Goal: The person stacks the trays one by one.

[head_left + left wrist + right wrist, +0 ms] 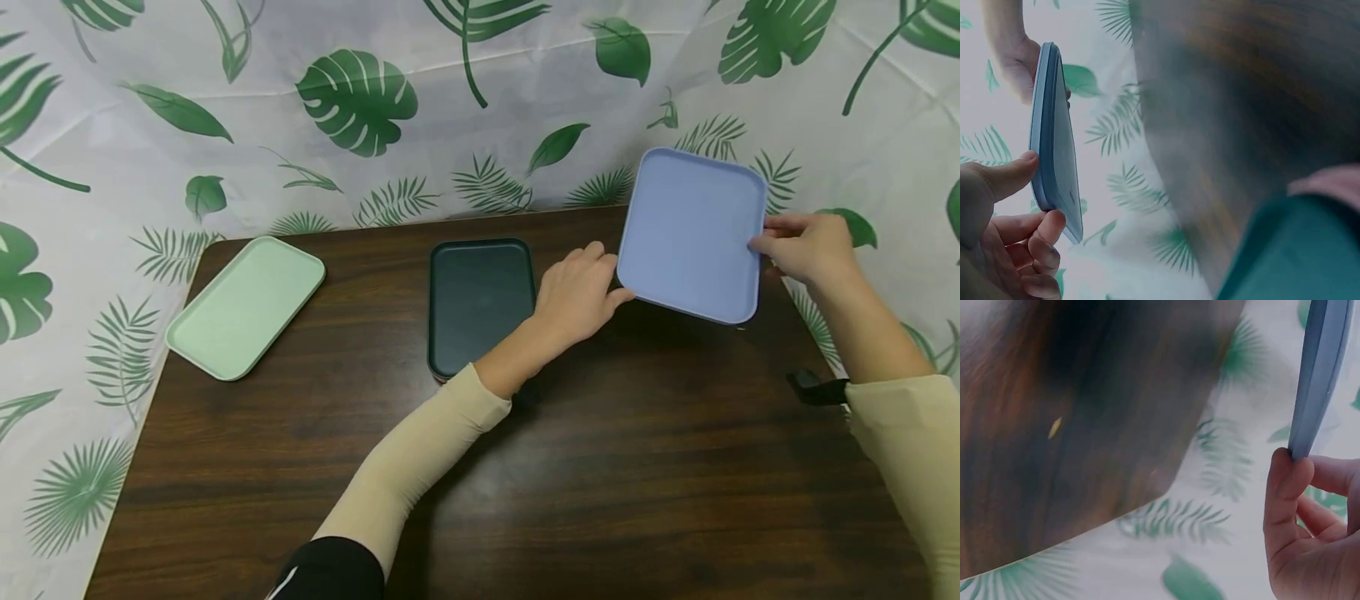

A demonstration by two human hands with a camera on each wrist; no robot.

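Both hands hold a light blue tray (693,237), raised and tilted over the table's back right corner. At its lower left corner my left hand (577,293) pinches the rim, thumb on one side and curled fingers on the other in the left wrist view. My right hand (810,246) pinches the right edge, its thumb on the upper face. Seen edge-on, the blue tray's side (1043,125) shows two bands. A dark green tray (480,292) lies in the middle, partly hidden by my left forearm. A pinkish edge (1329,181) shows beside it in the left wrist view.
A pale green tray (247,308) lies at an angle by the back left corner of the brown wooden table (600,483). Behind the table hangs a white leaf-print cloth (300,125). A black strap (817,387) sits at my right wrist.
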